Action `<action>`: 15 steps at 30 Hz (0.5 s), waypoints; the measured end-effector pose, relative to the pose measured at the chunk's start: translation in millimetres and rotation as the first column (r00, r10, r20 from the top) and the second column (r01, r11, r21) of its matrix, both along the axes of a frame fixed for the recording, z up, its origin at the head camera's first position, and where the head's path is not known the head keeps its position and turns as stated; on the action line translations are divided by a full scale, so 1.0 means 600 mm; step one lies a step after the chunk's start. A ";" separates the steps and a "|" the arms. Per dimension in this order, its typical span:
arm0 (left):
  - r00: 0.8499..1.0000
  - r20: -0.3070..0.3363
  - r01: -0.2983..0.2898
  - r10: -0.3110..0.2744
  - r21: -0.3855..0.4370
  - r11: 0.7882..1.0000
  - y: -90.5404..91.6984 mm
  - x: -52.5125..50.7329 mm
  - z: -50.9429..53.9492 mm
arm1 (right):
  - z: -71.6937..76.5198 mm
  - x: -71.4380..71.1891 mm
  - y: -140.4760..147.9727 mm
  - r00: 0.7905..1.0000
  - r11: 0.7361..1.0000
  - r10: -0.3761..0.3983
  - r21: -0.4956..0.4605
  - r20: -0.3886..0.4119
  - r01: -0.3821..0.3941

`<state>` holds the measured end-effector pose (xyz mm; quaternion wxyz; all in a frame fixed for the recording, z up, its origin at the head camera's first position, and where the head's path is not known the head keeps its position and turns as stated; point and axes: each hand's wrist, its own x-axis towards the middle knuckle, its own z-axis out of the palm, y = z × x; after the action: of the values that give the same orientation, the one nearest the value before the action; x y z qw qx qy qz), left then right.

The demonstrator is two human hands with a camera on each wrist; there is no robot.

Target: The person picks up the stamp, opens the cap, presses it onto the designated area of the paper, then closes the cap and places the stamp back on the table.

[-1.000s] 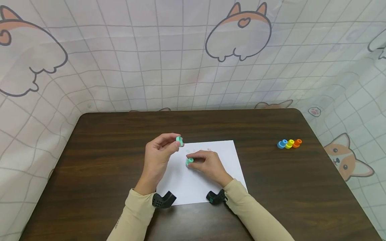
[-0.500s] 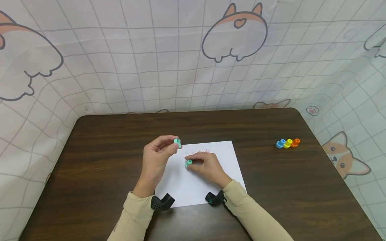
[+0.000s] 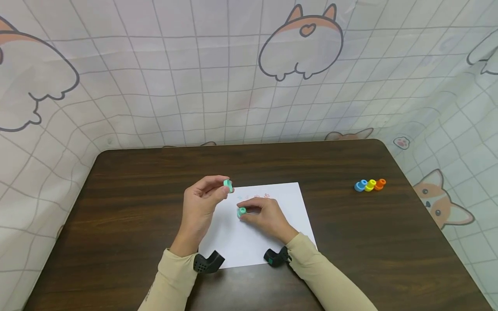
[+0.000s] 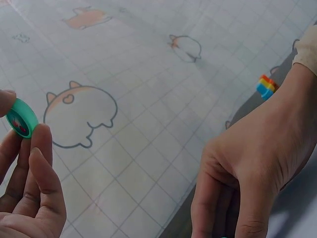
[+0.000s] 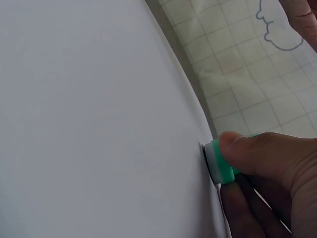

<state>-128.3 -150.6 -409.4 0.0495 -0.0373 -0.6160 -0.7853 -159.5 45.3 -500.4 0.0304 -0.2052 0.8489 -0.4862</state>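
Between thumb and fingertips, my left hand (image 3: 200, 207) pinches a small round green cap (image 3: 228, 186) just past the paper's top left edge. In the left wrist view that cap (image 4: 22, 118) is hollow, its inside turned partly to the camera. My right hand (image 3: 268, 216) grips a green toy stamp (image 3: 241, 211) by its sides over the white paper (image 3: 233, 246). The right wrist view shows the stamp's pale base (image 5: 212, 163) down at the paper's surface; its face is hidden. Small reddish stamp prints (image 3: 266, 196) and fainter ones form a row near the paper's top edge.
A blue stamp (image 3: 360, 185), a yellow stamp (image 3: 370, 185) and an orange stamp (image 3: 380, 184) stand side by side at the right of the dark wooden table (image 3: 128, 216). A patterned white cloth (image 3: 155, 86) hangs behind and beside the table.
The head view has shifted slightly, so everything sits a little further left. Both hands keep their grips; the green stamp in my right hand looks slightly more upright than before.
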 end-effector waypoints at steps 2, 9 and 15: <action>1.000 -0.001 0.000 0.000 -0.006 1.000 -0.001 0.000 0.000 | -0.001 0.000 0.000 1.000 1.000 0.009 -0.010 0.006 -0.009; 1.000 0.010 -0.001 0.001 -0.023 1.000 -0.002 0.001 0.000 | -0.001 0.001 -0.001 0.999 1.000 0.022 -0.006 0.034 -0.022; 1.000 0.015 -0.003 0.004 -0.030 1.000 -0.001 -0.001 -0.001 | 0.006 0.003 -0.002 1.000 1.000 0.014 0.026 0.027 -0.014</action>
<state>-128.8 -151.0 -409.9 0.0455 -0.0309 -0.6282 -0.7761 -157.5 44.1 -496.9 0.0480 -0.2042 0.8532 -0.4775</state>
